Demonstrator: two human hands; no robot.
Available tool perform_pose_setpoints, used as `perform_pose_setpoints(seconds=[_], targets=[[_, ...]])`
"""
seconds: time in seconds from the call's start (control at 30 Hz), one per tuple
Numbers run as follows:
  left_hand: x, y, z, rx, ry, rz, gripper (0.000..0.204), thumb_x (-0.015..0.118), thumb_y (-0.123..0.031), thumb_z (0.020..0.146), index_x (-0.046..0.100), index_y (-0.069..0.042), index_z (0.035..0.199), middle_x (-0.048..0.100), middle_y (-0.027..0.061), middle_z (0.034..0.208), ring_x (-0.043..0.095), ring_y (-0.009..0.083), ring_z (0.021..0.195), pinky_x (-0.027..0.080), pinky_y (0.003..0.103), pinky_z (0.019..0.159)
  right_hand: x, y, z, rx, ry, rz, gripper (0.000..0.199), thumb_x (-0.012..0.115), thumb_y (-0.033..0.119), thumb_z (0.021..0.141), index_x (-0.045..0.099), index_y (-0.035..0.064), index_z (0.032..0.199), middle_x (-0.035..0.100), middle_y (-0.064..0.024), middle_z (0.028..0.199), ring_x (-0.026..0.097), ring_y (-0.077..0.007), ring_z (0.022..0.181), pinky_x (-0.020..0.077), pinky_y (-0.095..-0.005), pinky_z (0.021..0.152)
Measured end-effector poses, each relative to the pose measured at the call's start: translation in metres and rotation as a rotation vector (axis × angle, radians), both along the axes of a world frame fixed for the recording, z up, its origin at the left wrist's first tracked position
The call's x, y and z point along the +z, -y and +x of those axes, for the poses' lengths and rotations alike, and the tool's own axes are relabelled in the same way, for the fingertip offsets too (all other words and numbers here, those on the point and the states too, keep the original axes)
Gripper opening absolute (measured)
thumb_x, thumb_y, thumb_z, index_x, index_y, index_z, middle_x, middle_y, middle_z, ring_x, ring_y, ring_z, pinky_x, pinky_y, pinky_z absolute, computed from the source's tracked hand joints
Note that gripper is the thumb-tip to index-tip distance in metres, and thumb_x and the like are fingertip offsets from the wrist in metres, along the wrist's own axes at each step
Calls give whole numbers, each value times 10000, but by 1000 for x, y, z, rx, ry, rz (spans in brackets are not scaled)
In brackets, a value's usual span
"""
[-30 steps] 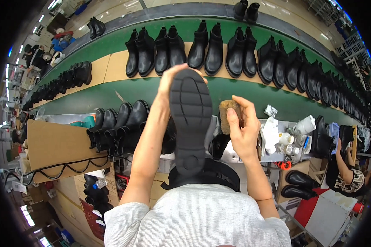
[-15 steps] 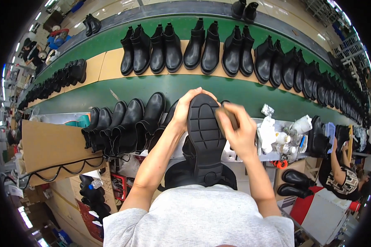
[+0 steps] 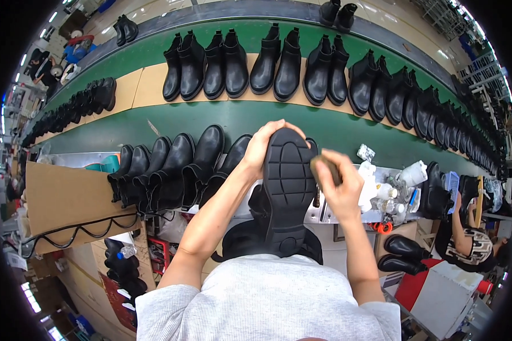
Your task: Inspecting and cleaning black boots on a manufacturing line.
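A black boot [image 3: 289,176] stands toe up in front of me, its grooved sole turned to my view. My left hand [image 3: 261,149] is wrapped round the toe end from the left and far side. In my right hand [image 3: 346,184] is a small olive-brown pad [image 3: 326,172], pinched between thumb and fingers. The pad is close to the sole's right edge; whether it touches cannot be made out. The boot's upper is mostly hidden behind the sole. Left of it, several black boots [image 3: 207,150] lean in a row along the bench's near edge.
Several pairs of black ankle boots [image 3: 287,68] line a cardboard strip [image 3: 148,82] on the green table [image 3: 136,128]. To the right are white bottles and cloths [image 3: 413,173] and orange-handled scissors [image 3: 383,227]. A cardboard sheet [image 3: 74,199] stands left. Another person [image 3: 466,247] works at far right.
My right hand and the pad have moved a little right, off the face of the sole toward its edge. The left hand keeps its hold on the boot. The view has shifted slightly.
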State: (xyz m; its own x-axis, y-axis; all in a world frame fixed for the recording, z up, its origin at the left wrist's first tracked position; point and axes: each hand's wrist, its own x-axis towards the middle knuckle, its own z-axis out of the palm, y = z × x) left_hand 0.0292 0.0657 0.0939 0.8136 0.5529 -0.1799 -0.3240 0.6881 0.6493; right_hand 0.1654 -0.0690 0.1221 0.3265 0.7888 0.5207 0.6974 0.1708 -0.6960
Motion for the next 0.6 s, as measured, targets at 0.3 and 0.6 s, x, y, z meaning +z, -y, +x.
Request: perform_pose_setpoints(seconds=[0.3, 0.6], targets=[[-1, 4, -7, -35, -8, 71, 454, 381, -344, 937, 601, 49, 993, 662, 157, 892, 658, 207, 781, 550, 313, 721, 7, -10, -8, 61, -30, 37, 216, 717, 51, 766, 629, 11, 959, 665, -122, 821, 673, -256, 695, 525, -304, 600], [13, 20, 5, 157, -165, -89, 399, 404, -304, 947, 620, 32, 937, 659, 107, 823, 632, 154, 692, 538, 275, 665, 26, -61, -2, 140, 106, 176, 221, 704, 47, 763, 623, 4, 964, 649, -140, 824, 651, -296, 677, 514, -316, 574]])
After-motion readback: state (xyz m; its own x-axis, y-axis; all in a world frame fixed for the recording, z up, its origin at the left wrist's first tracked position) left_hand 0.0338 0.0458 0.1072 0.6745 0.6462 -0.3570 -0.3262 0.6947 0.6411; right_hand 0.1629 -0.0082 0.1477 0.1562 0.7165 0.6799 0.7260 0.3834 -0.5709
